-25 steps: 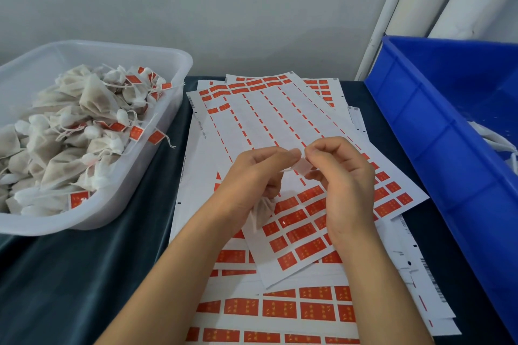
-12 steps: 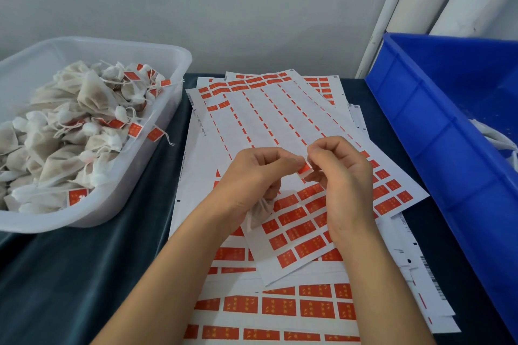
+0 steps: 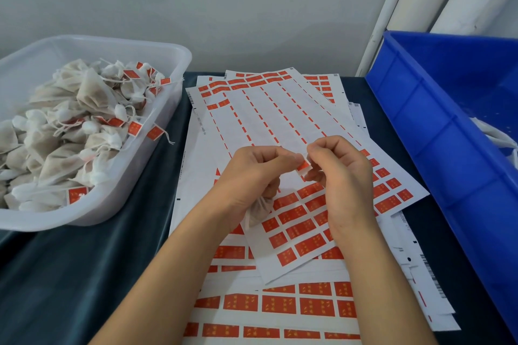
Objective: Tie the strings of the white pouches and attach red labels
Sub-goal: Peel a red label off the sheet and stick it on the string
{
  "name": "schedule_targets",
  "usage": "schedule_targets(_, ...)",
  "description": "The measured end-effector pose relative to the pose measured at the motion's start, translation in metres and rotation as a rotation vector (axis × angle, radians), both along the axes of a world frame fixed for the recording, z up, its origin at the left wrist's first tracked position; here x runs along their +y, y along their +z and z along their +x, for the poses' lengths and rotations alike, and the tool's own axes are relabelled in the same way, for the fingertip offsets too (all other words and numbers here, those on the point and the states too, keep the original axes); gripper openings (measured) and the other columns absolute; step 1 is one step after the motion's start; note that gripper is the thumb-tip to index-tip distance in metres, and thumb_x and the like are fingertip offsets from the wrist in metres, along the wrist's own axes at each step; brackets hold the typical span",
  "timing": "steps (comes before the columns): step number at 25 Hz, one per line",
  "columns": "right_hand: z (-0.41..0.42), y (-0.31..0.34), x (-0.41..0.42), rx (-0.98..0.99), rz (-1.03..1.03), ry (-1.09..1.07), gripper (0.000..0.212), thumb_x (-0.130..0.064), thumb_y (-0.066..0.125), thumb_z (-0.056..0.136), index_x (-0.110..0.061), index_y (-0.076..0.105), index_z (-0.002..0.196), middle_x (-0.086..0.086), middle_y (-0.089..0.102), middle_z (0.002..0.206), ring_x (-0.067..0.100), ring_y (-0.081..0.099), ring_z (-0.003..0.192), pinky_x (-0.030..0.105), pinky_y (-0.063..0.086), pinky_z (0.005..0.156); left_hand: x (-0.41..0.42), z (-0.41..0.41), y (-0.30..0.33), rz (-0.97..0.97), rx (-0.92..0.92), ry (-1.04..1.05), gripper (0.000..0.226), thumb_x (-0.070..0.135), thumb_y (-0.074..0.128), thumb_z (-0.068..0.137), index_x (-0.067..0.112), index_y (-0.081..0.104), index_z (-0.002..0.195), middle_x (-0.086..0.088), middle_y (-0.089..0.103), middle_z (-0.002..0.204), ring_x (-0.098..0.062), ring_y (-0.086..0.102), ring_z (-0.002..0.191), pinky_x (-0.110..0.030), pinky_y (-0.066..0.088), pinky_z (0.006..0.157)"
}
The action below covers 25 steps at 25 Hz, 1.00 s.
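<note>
Left hand (image 3: pixel 252 173): fingers were curled, thumb and forefinger pinched on one edge of a small red label (image 3: pixel 304 166); a white pouch (image 3: pixel 259 209) of soft, crumpled nonwoven fabric was tucked under the palm and hung below it.

Right hand (image 3: pixel 340 176): fingers were curled, tips pinched on the opposite edge of the same label, so that the label was held between both hands, clear of the paper beneath.

Label sheets (image 3: pixel 280 126): flat, glossy white backing paper, overlapped in a loose fan directly beneath both hands. Rectangular red stickers were seen in rows toward the wrists; beyond the knuckles most rows were peeled, only thin red dashes being left.

Translucent tub (image 3: pixel 179 64): smooth plastic, rounded corners, set well to the outer side of the left hand and heaped with gathered pouches bearing red tags. A strip of bare worktop (image 3: pixel 84 274), covered in dark teal velvety cloth, was left between tub and sheets.

Blue crate (image 3: pixel 437 131): rigid ribbed plastic, set to the outer side of the right hand, its wall close against the sheet edges.
</note>
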State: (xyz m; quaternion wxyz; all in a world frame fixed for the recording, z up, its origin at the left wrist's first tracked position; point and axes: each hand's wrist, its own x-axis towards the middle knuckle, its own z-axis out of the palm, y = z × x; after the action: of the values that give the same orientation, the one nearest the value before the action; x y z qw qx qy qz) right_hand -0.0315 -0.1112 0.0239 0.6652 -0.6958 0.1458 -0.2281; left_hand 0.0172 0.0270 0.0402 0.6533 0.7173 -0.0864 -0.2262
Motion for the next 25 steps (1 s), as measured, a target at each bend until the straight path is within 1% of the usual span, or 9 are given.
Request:
schedule_targets(6, 0.0001, 0.0004, -0.0007, 0.004, -0.016, -0.001, 0.01, -0.03, 0.066, 0.094, -0.027, 0.071, 0.086, -0.008, 0.071, 0.077, 0.008, 0.068, 0.072, 0.011, 0.053, 0.061, 0.0013, 0.0017, -0.0015, -0.031, 0.025, 0.014, 0.019, 0.03, 0.074, 0.094, 0.018, 0.083, 0.083, 0.0, 0.051, 0.055, -0.009, 0.039, 0.049, -0.024, 0.036, 0.053)
schedule_targets(19, -0.0004, 0.001, 0.0003, 0.007, -0.016, 0.008, 0.009, -0.035, 0.065, 0.091, -0.031, 0.071, 0.084, -0.008, 0.071, 0.077, 0.009, 0.068, 0.072, 0.012, 0.054, 0.062, 0.0012, 0.0025, -0.0019, -0.015, 0.032, 0.027, 0.018, 0.031, 0.075, 0.093, 0.017, 0.083, 0.084, -0.002, 0.054, 0.057, -0.01, 0.04, 0.051, -0.026, 0.037, 0.055)
schedule_targets(25, 0.0003, 0.0015, 0.0002, 0.011, -0.018, 0.013, 0.009, -0.035, 0.065, 0.09, -0.031, 0.071, 0.084, -0.007, 0.07, 0.077, 0.009, 0.067, 0.072, 0.013, 0.054, 0.062, 0.0007, 0.0025, -0.0016, -0.006, 0.029, 0.034, 0.018, 0.031, 0.075, 0.093, 0.017, 0.083, 0.085, 0.0, 0.055, 0.056, -0.009, 0.041, 0.049, -0.025, 0.037, 0.054)
